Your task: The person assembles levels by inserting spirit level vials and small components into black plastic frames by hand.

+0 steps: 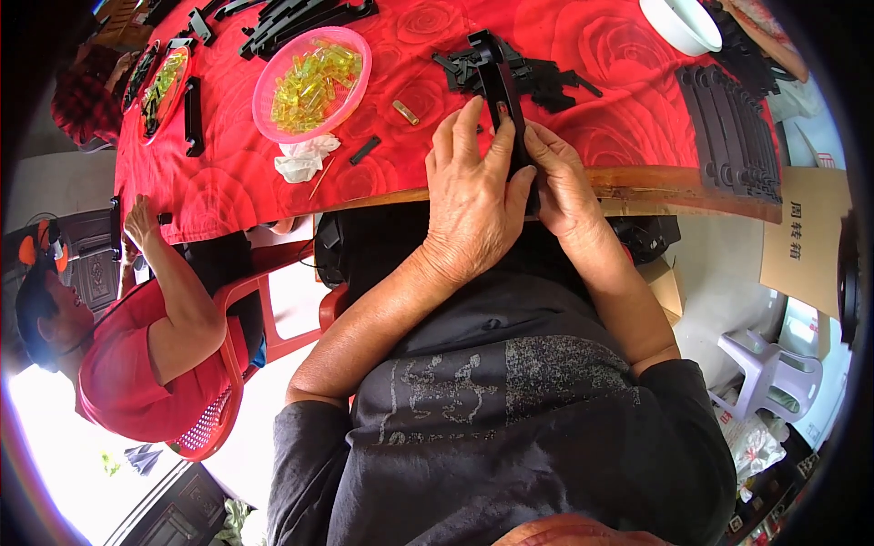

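Both my hands are at a long black plastic bar (496, 80), held tilted over the table's near edge, its far end pointing away from me. My right hand (566, 182) wraps its lower part from the right side. My left hand (473, 196) lies over the bar from the left, fingertips and thumb pressed to it near a small reddish spot. The fingers hide much of the lower bar. Just beyond lies a heap of small flat black plastic pieces (537, 80). Left of my hands, a pink basket (264, 107) holds many small clear yellow-green tubes (314, 86).
A nail clipper (406, 112), a short black piece (365, 150) and crumpled tissue (303, 158) lie on the red tablecloth (401, 55). Black bars are lined up at right (733, 136) and piled at back left (300, 23). A white bowl (669, 41) stands far right. A seated person (150, 355) works at left.
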The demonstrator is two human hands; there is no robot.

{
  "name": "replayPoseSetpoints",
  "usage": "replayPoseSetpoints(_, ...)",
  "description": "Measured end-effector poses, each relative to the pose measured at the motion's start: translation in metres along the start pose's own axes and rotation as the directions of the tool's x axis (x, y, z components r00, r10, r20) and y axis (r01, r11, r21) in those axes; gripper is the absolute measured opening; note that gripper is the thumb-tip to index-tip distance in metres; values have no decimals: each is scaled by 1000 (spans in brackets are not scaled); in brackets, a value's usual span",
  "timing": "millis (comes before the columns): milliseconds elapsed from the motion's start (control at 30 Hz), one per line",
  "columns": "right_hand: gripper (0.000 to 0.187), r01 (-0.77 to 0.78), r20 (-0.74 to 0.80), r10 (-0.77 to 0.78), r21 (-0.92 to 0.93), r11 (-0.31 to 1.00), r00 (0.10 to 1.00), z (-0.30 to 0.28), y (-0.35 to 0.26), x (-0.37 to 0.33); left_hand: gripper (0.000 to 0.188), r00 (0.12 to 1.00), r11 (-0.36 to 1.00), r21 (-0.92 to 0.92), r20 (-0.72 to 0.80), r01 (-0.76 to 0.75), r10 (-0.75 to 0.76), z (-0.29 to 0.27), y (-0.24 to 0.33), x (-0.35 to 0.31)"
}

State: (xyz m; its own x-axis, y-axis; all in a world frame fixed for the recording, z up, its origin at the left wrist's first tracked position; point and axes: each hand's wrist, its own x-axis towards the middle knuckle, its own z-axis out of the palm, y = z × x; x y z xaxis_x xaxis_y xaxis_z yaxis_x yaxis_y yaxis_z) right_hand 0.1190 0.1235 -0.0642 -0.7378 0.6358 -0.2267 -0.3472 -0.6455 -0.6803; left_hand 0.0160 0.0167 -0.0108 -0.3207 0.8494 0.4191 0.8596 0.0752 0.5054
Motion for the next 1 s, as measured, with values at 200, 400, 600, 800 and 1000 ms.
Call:
replayPoseSetpoints(200, 30, -5, -7, 5, 8, 1000, 1000, 1, -2, -1, 59, 999, 998, 64, 52, -13, 10, 2, 2, -4)
replayPoseSetpoints(400, 29, -12, 35, 11, 20, 1000, 999, 1, -2, -2, 60, 997, 995, 98, 73, -18, 11, 4, 1, -4)
replayPoseSetpoints(600, 27, 8, -49, -9, -17, 1000, 999, -2, 1, 0, 58, 998, 996, 94, 63, 11, -18, 6, -1, 2)
replayPoseSetpoints(800, 23, -5, -50, 8, 52, 999, 999, 1, 1, -1, 52, 995, 994, 82, 54, 77, -82, 12, -3, 4)
replayPoseSetpoints(1000, 23, 9, -42, -6, 62, 998, 999, -2, 4, -1, 50, 993, 995, 42, 67, 94, -97, 13, 1, 4)
